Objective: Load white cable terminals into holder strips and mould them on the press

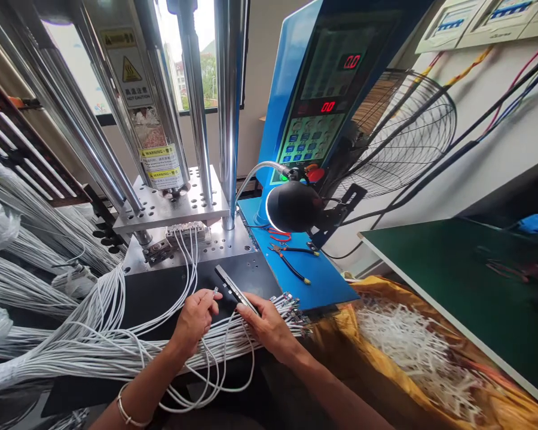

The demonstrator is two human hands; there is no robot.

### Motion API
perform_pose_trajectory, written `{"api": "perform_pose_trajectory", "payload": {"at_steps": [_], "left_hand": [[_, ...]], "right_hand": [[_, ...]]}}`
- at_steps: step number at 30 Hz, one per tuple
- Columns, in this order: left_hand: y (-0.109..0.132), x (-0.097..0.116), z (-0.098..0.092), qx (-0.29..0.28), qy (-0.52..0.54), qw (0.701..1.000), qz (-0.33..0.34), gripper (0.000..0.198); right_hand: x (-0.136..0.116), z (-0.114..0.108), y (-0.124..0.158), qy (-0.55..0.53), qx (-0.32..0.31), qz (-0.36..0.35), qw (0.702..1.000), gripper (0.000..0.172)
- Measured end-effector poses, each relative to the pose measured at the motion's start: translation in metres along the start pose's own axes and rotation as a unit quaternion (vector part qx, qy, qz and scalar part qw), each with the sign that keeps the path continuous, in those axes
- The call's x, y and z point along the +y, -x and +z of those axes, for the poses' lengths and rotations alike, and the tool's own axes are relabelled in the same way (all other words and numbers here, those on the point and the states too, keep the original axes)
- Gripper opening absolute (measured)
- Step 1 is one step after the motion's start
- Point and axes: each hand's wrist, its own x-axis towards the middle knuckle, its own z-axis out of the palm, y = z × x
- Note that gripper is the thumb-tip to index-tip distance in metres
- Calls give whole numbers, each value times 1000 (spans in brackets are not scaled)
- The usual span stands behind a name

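Note:
My left hand [196, 316] is closed in a pinch on a white cable, its small metal connector [216, 291] poking out past the fingertips. Just right of it, my right hand [266, 322] grips the near end of a long, narrow metal bar [233, 286] with slots along it. Small connectors sit along the bar's side, and a few white cables hang in loops below my hands. Under both hands runs a thick bundle of white cables [161, 355], whose metal connector ends [291, 310] gather right of my right hand.
Ahead stands a press with a steel plate [174, 203]; several cables run into the mould [183, 233] below it. Pliers [291, 260] lie on the blue base beside a black lamp [295, 206]. At right are a yellow sack [385, 292] of white scraps and a green table [466, 280].

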Motion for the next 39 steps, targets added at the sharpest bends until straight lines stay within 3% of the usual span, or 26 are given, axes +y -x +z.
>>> {"api": "perform_pose_trajectory", "payload": {"at_steps": [3, 7, 16, 21, 24, 26, 29, 30, 31, 32, 35, 37, 39], "left_hand": [[-3, -2, 5, -19, 19, 1000, -13, 41], [-6, -8, 9, -36, -32, 999, 3, 42], [-8, -11, 20, -23, -29, 999, 9, 40], [-10, -13, 21, 18, -136, 988, 70, 39], [-10, -6, 16, -5, -203, 976, 78, 40], [-12, 5, 3, -9, -290, 952, 95, 38], [-18, 25, -27, 94, -465, 870, 135, 31], [-21, 31, -37, 124, -488, 854, 129, 30], [-23, 34, -44, 135, -476, 862, 110, 30], [-25, 35, -49, 127, -429, 890, 84, 30], [-25, 28, -42, 66, -165, 984, 28, 32], [-21, 17, -26, 40, -32, 998, 21, 39], [-16, 8, -9, 20, 7, 1000, 21, 39]], "right_hand": [[-2, 0, 0, -9, 4, -5, 1000, 45], [-2, -2, 0, -14, 4, -14, 1000, 43], [-3, -3, 2, -22, -34, -41, 998, 34], [-10, -4, 3, 26, -51, -73, 996, 33], [-10, -4, 3, 51, -47, -79, 994, 34], [-8, -5, 3, 51, -29, -70, 996, 35], [-5, -8, 4, 43, 15, -56, 997, 37], [-4, -9, 5, 42, 20, -52, 998, 38], [-4, -10, 5, 41, 17, -49, 998, 38], [-5, -10, 6, 39, 11, -47, 998, 38], [-5, -10, 6, 32, -3, -48, 998, 38], [-5, -9, 5, 26, -1, -49, 998, 39], [-4, -9, 6, 20, -4, -48, 999, 40]]}}
